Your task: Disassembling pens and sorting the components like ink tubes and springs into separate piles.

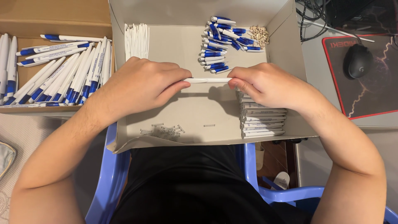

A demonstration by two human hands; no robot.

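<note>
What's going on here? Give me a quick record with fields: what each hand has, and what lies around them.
left hand: grips one end of a white pen barrel
right hand: pinches the other end of the barrel
work surface: shallow cardboard tray
tray, back: white refills, blue-and-white pen parts, small beige pieces
tray, front: springs, stacked white barrels
box at left: finished pens
far right: computer mouse
</note>
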